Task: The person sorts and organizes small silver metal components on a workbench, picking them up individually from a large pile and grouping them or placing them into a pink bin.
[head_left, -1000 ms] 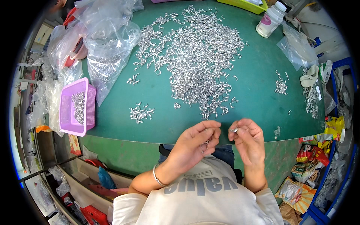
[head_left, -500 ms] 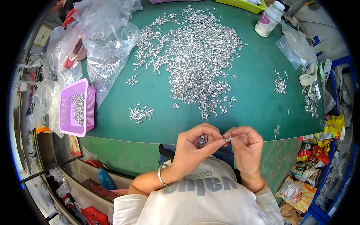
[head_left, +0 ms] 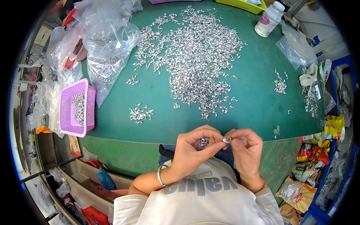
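Several small curved silvery metal pieces lie in the curled fingers of my left hand. One more curved silvery piece sits between the fingertips of both hands. My right hand pinches that piece from the right, while the left thumb and forefinger meet it from the left. Both hands are just off the near edge of the green table. Beyond them spreads a large heap of like pieces. A small pile lies to the left of the heap, and another pile to the right.
A purple basket holding metal pieces stands at the left table edge. Behind it lie clear plastic bags. A white bottle stands at the far right, near a green tray. Colourful packets are stacked below right.
The piece at my fingertips has turned slightly and shows more of its face. Both hands have shifted only a little; the piles look the same.
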Motion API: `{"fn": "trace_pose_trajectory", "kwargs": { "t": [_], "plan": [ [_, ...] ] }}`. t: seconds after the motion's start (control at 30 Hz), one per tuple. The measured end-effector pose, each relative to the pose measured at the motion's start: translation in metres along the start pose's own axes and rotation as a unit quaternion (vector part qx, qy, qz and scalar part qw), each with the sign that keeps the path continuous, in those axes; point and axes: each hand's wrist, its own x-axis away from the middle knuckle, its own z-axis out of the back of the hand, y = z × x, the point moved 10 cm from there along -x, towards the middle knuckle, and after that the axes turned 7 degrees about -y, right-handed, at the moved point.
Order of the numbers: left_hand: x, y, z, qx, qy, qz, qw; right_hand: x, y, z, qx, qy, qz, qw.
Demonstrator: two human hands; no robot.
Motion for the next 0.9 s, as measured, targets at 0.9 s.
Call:
{"fn": "trace_pose_trajectory", "kwargs": {
  "t": [0.9],
  "plan": [
    [0.0,0.006,-0.005,-0.007,-0.022,-0.01,1.0,0.001,-0.016,-0.01,0.051,-0.027,0.055,0.997]
  ]
}}
